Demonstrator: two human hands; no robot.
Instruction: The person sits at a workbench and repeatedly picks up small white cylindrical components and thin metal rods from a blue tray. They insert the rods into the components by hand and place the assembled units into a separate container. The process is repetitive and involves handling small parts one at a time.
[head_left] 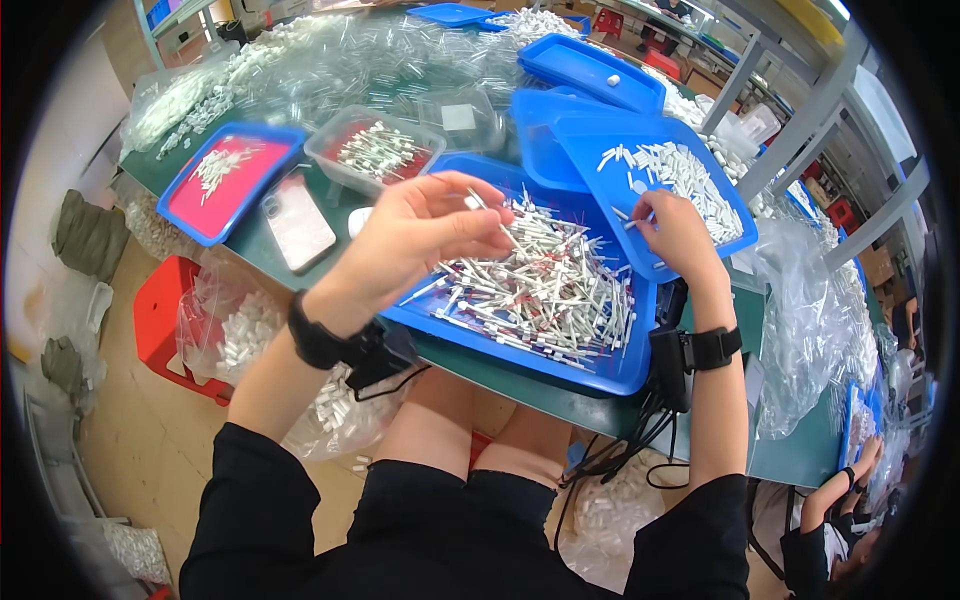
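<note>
My left hand (pixel 425 228) is raised over a large blue tray (pixel 418 310), with thumb and fingers closed on a thin stick with a white sleeve (pixel 488 212). Many similar white-sleeved sticks (pixel 550 285) lie heaped in that tray, some with red parts. To the right, my right hand (pixel 678 232) is at the near left edge of a tilted blue tray (pixel 590 140) holding short white tubes (pixel 690 175). Its fingertips pinch a small white tube (pixel 622 214).
Left of the heap stand a clear tub of sticks (pixel 425 138), a blue-rimmed pink tray (pixel 262 165) and a phone (pixel 298 222). Clear bags of tubes (pixel 310 60) cover the back. Black cables (pixel 640 425) hang in front. A co-worker's hand (pixel 868 455) shows at far right.
</note>
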